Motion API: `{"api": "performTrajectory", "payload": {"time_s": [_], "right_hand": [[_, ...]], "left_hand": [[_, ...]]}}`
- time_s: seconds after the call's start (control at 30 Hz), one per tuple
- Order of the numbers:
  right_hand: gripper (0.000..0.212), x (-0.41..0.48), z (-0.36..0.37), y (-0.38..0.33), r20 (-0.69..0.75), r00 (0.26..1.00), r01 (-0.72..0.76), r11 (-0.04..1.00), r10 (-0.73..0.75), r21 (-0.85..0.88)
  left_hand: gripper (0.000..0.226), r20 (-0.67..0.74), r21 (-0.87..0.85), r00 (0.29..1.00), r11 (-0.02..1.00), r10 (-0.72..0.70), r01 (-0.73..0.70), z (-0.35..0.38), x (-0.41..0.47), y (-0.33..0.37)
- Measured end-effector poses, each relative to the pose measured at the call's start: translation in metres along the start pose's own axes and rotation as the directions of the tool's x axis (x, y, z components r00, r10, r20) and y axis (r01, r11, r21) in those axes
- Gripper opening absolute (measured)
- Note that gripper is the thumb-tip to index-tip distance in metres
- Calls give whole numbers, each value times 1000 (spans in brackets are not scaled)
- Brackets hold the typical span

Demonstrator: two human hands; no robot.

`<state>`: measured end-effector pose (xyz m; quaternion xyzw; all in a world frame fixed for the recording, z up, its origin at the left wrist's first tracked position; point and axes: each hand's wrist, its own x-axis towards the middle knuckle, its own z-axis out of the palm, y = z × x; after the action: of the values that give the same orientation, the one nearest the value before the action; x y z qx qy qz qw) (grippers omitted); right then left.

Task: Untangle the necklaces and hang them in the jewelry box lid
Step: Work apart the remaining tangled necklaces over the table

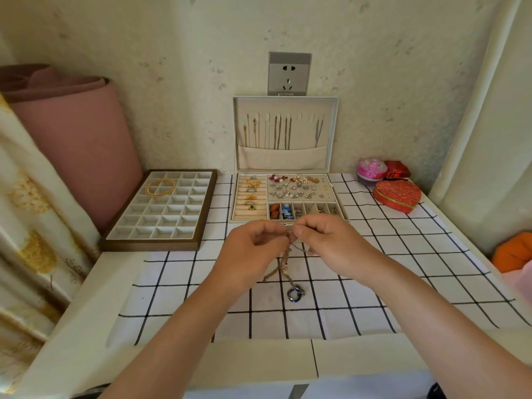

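Note:
My left hand (250, 251) and my right hand (331, 243) meet just in front of the jewelry box (288, 198). Both pinch the top of a tangled necklace chain (283, 264) between fingertips. The chain hangs down to the checked cloth, where its dark ring pendant (295, 293) lies. The open lid (286, 133) stands upright against the wall, with several chains hanging from its hooks above a fabric pocket. Where the chain passes between my fingers is hidden.
A brown compartment tray (161, 211) holding a gold chain loop (159, 187) lies at the left. A red heart box (397, 195) and small pink and red boxes stand at the right. A pink roll leans at the far left.

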<state>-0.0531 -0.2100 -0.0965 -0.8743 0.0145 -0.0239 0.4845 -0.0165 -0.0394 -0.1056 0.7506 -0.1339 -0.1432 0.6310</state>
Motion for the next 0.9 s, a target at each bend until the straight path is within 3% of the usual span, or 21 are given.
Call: {"api": "performTrajectory", "payload": {"time_s": [0.13,0.37,0.63,0.8,0.9], "right_hand": [[21,-1,0,5,-2,1000,31,996,-31,-80],[11,-2,6,6,2,997,71,978,-72,-196],[2,-3,3,4,11,998,57,977,-56,-207],[7,-4,7,6,-10,993,108,952,-116,-287],[11,-5,10,4,-37,985,153,956,-167,-250]], "left_hand": [[6,-43,113,995,990,85,-80,-3,1,-4],[8,-66,305,998,952,-13,33,-3,4,-5],[4,50,-16,941,942,-335,336,0,2,0],[10,27,101,929,926,-368,363,2,3,-2],[14,27,21,915,915,-403,403,0,5,-2]]}}
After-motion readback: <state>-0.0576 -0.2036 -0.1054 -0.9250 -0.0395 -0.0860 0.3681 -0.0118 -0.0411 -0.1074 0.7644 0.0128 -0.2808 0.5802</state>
